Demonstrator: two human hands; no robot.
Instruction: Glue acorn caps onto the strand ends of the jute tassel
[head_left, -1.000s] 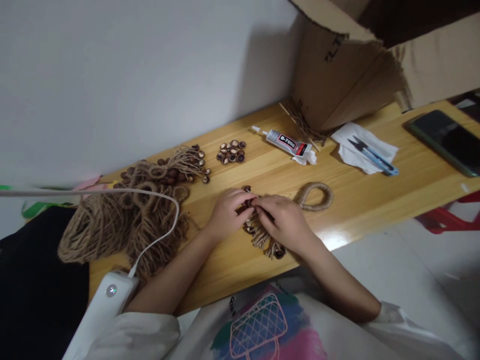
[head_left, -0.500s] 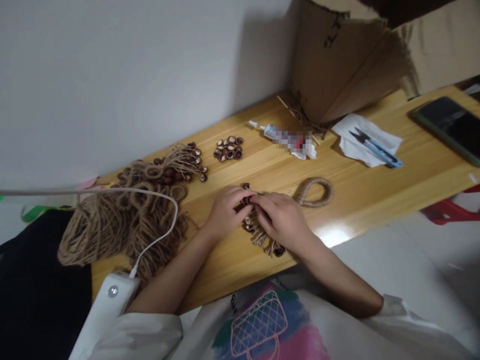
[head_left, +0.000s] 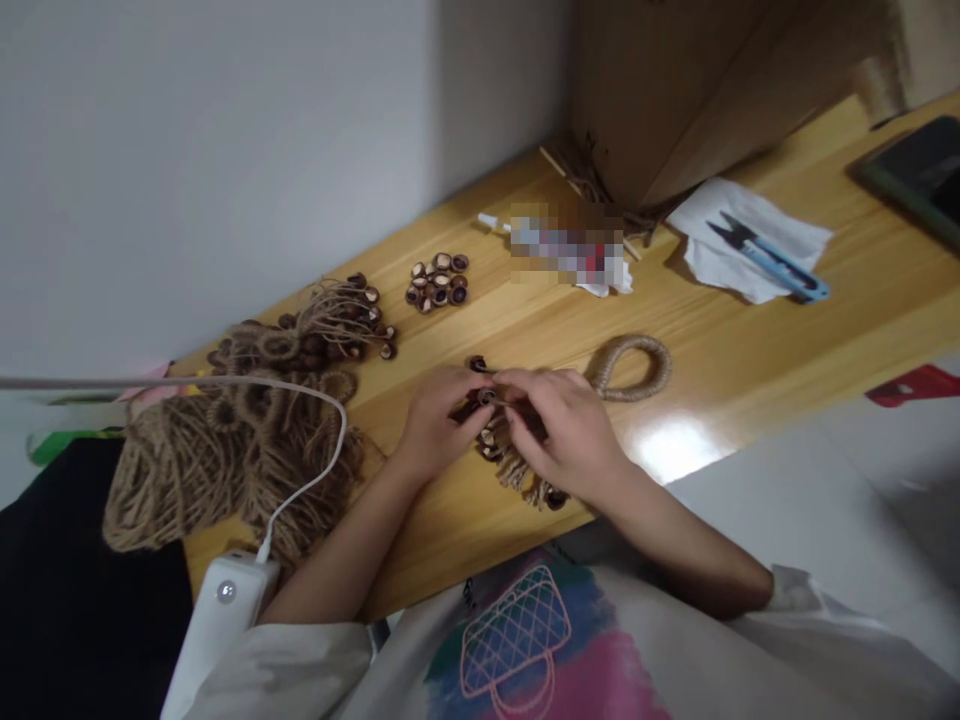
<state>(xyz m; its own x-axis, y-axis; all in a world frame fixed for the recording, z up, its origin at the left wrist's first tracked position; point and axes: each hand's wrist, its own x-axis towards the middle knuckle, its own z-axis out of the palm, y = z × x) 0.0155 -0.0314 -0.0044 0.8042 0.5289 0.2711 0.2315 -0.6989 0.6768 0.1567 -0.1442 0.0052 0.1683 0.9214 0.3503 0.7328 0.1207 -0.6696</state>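
Between my fingertips is a small dark brown nutshell half (head_left: pixel 487 397). My left hand (head_left: pixel 441 420) pinches it from the left. My right hand (head_left: pixel 559 425) has its fingers bent close against it, seemingly on a cord end, though the fingers partly hide this. Under and beside my right hand lie twisted jute cords (head_left: pixel 521 478) with more shells at their ends. A wound jute ring (head_left: pixel 636 368) rests just beyond my right hand. Further back sits a cluster of loose nutshell halves (head_left: pixel 437 282).
At left are a jute twine bundle (head_left: pixel 176 465) and a pile of corded shells (head_left: pixel 337 325). A glue tube (head_left: pixel 559 247), blue thread snips (head_left: pixel 769 258) on white tissue (head_left: pixel 697 208), a phone (head_left: pixel 919 165) and a cardboard box (head_left: pixel 652 90) stand behind. A white power bank (head_left: pixel 225 610) with cable is near my left arm.
The view has shifted slightly, moving the table items. My fingertips have parted a little, and the shell between them now shows more clearly.
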